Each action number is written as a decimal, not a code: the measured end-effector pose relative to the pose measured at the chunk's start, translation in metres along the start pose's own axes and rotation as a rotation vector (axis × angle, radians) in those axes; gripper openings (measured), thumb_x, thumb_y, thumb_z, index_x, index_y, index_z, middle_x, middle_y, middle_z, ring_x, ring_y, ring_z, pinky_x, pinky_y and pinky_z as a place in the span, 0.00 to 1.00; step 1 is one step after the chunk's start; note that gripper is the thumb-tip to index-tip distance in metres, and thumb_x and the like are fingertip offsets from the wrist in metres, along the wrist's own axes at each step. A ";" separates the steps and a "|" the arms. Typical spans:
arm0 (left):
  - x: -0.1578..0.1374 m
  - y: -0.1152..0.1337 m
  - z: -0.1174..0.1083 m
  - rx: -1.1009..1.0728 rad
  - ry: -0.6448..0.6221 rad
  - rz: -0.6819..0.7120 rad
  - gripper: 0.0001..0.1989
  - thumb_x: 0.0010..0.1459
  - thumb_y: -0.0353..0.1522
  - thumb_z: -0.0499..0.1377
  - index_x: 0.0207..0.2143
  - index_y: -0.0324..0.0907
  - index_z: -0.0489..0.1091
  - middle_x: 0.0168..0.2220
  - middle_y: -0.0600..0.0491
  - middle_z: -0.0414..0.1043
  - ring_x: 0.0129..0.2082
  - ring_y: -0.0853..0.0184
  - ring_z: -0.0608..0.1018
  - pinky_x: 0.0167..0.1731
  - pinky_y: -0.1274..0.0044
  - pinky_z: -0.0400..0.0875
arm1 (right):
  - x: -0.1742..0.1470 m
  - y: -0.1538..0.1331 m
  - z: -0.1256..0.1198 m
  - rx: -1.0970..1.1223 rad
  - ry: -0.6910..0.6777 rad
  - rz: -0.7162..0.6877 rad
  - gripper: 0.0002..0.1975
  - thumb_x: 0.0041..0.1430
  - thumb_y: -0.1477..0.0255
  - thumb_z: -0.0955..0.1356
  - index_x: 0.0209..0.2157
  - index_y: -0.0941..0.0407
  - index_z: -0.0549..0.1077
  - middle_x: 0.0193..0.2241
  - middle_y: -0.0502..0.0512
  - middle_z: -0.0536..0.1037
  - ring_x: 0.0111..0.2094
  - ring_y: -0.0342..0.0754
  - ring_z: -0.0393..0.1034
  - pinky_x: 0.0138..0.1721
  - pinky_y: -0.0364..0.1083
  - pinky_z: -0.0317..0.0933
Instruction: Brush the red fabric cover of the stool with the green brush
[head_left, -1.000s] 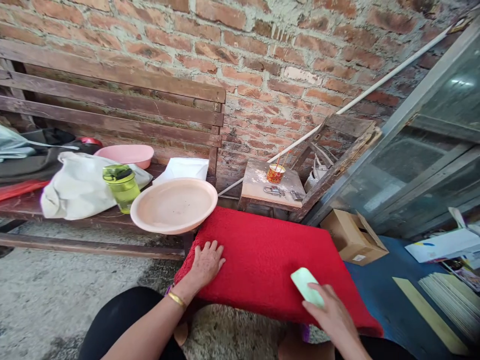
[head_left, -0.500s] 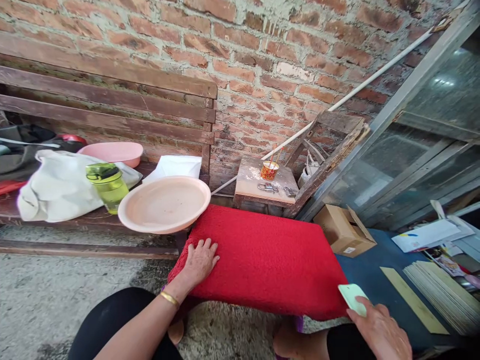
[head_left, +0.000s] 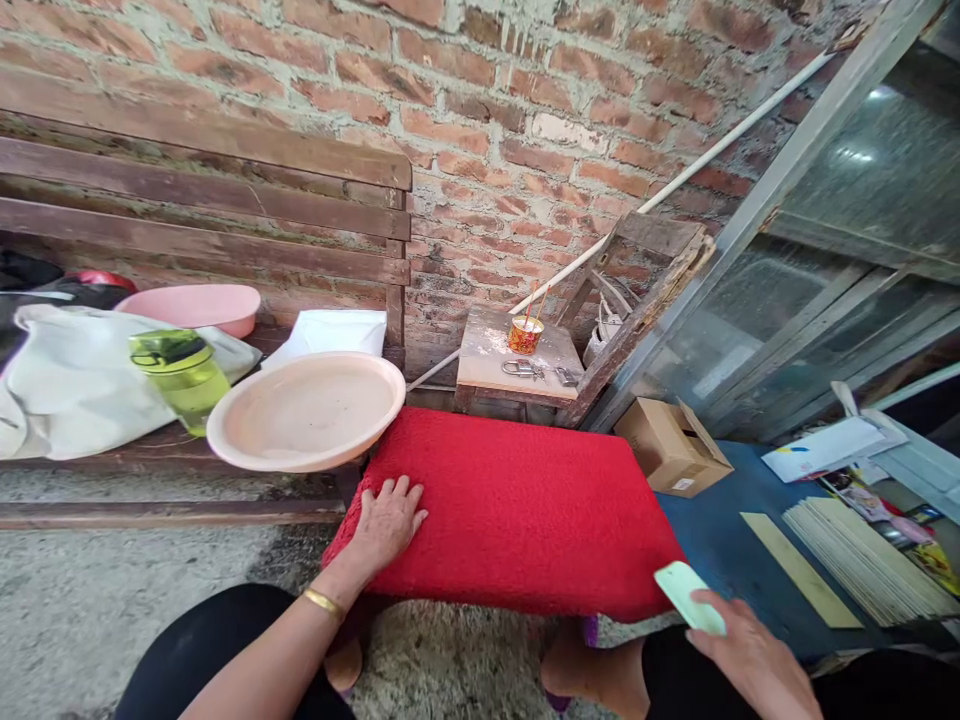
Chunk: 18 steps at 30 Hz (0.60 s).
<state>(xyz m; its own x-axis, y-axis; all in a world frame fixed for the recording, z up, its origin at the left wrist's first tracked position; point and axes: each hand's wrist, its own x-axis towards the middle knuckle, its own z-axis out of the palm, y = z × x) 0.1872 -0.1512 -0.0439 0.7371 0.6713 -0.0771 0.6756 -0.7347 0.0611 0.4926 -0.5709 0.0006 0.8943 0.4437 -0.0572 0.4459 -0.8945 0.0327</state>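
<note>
Two hands work at a red mat. The left hand lies released, palm flat on the mat's near-left corner, apparently pinning it. Off the near-right corner, the right hand grips a pale green pad, probably for rubbing the pile.
</note>
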 end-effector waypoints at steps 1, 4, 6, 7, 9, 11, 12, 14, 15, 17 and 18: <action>0.000 0.000 0.001 -0.003 0.002 0.002 0.20 0.65 0.36 0.52 0.57 0.46 0.69 0.59 0.41 0.64 0.57 0.50 0.66 0.54 0.52 0.60 | 0.003 0.010 -0.002 -0.078 -0.005 0.004 0.20 0.49 0.61 0.65 0.44 0.45 0.77 0.40 0.59 0.78 0.38 0.59 0.75 0.39 0.54 0.67; 0.000 -0.001 0.005 -0.008 0.009 -0.002 0.20 0.66 0.36 0.51 0.58 0.45 0.69 0.60 0.41 0.63 0.58 0.49 0.65 0.55 0.51 0.59 | 0.006 0.001 -0.002 -0.121 -0.014 -0.012 0.23 0.53 0.58 0.61 0.48 0.48 0.75 0.41 0.63 0.76 0.39 0.62 0.74 0.41 0.57 0.65; 0.000 -0.002 0.006 -0.002 0.008 -0.005 0.20 0.66 0.36 0.50 0.58 0.45 0.68 0.61 0.41 0.63 0.58 0.50 0.65 0.55 0.52 0.59 | 0.008 -0.029 0.002 0.053 -0.054 -0.086 0.24 0.53 0.57 0.61 0.50 0.48 0.74 0.44 0.60 0.76 0.43 0.58 0.74 0.45 0.54 0.65; 0.000 -0.002 0.005 0.004 0.007 -0.006 0.20 0.66 0.36 0.50 0.58 0.45 0.68 0.61 0.41 0.63 0.58 0.50 0.65 0.55 0.52 0.60 | 0.010 -0.046 0.005 0.148 -0.082 -0.134 0.25 0.53 0.57 0.61 0.50 0.48 0.73 0.45 0.58 0.75 0.45 0.56 0.73 0.47 0.52 0.65; 0.000 -0.002 0.004 0.021 0.003 -0.007 0.20 0.66 0.37 0.51 0.58 0.45 0.68 0.61 0.41 0.64 0.58 0.50 0.66 0.55 0.52 0.61 | 0.013 -0.070 0.010 0.267 -0.127 -0.194 0.25 0.52 0.58 0.61 0.50 0.47 0.73 0.46 0.55 0.75 0.47 0.54 0.72 0.49 0.50 0.64; -0.001 0.000 0.001 0.031 0.003 -0.009 0.20 0.66 0.37 0.51 0.58 0.46 0.68 0.60 0.41 0.64 0.57 0.51 0.67 0.55 0.52 0.61 | 0.016 -0.073 0.013 0.293 -0.166 -0.190 0.26 0.50 0.57 0.62 0.50 0.47 0.74 0.46 0.56 0.75 0.47 0.55 0.73 0.49 0.51 0.64; -0.001 0.000 0.000 0.030 0.001 -0.011 0.20 0.66 0.37 0.52 0.58 0.46 0.68 0.60 0.41 0.65 0.57 0.51 0.67 0.55 0.52 0.61 | 0.018 -0.066 0.014 0.286 -0.170 -0.158 0.26 0.49 0.56 0.62 0.49 0.48 0.74 0.46 0.58 0.75 0.47 0.57 0.73 0.49 0.52 0.64; -0.001 0.003 -0.001 0.015 -0.004 -0.015 0.20 0.66 0.37 0.52 0.59 0.46 0.68 0.60 0.41 0.65 0.58 0.50 0.67 0.56 0.52 0.60 | 0.022 -0.039 0.018 0.247 -0.146 -0.076 0.27 0.49 0.55 0.61 0.48 0.49 0.74 0.45 0.62 0.76 0.46 0.60 0.74 0.48 0.54 0.65; -0.002 0.004 -0.002 0.004 -0.008 -0.020 0.21 0.66 0.36 0.53 0.59 0.45 0.68 0.60 0.41 0.65 0.59 0.50 0.67 0.56 0.51 0.60 | 0.024 -0.024 0.020 0.208 -0.117 -0.035 0.28 0.49 0.54 0.59 0.49 0.50 0.74 0.43 0.64 0.76 0.44 0.62 0.74 0.46 0.56 0.65; -0.002 0.007 -0.002 -0.019 -0.012 -0.030 0.21 0.65 0.35 0.53 0.59 0.45 0.68 0.61 0.41 0.64 0.60 0.49 0.65 0.58 0.51 0.58 | 0.033 0.000 0.025 0.120 -0.039 0.019 0.31 0.51 0.51 0.57 0.50 0.51 0.73 0.39 0.66 0.75 0.38 0.65 0.75 0.43 0.60 0.65; -0.002 0.009 -0.001 -0.029 -0.017 -0.034 0.21 0.66 0.34 0.53 0.59 0.45 0.68 0.61 0.41 0.64 0.60 0.49 0.65 0.58 0.50 0.57 | 0.039 0.005 0.027 0.096 -0.009 0.027 0.32 0.51 0.50 0.56 0.51 0.51 0.72 0.38 0.67 0.74 0.36 0.66 0.74 0.42 0.62 0.65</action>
<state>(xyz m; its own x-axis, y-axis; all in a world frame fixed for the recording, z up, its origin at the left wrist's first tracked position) 0.1917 -0.1587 -0.0417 0.7136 0.6939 -0.0963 0.7006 -0.7083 0.0870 0.5282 -0.5595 -0.0287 0.9054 0.4195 -0.0661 0.4159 -0.9073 -0.0617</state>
